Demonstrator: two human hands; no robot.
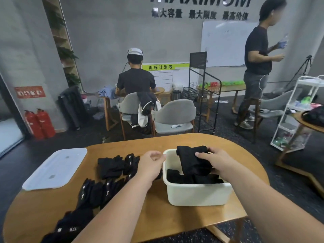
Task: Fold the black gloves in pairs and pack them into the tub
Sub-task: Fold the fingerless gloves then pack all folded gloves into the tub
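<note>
Loose black 5.11 gloves (73, 223); folded pair (191, 160) in right grip (216, 162) over tub (196, 195)

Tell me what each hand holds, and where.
The right hand grips a folded glove bundle by its right side, over the tub. The left hand touches the tub's left rim; grip unclear.

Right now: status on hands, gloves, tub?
Left hand at left rim of tub, grip unclear. Right hand holds folded pair over tub, packed gloves below. Loose gloves on table, left of tub; nothing blocking.
</note>
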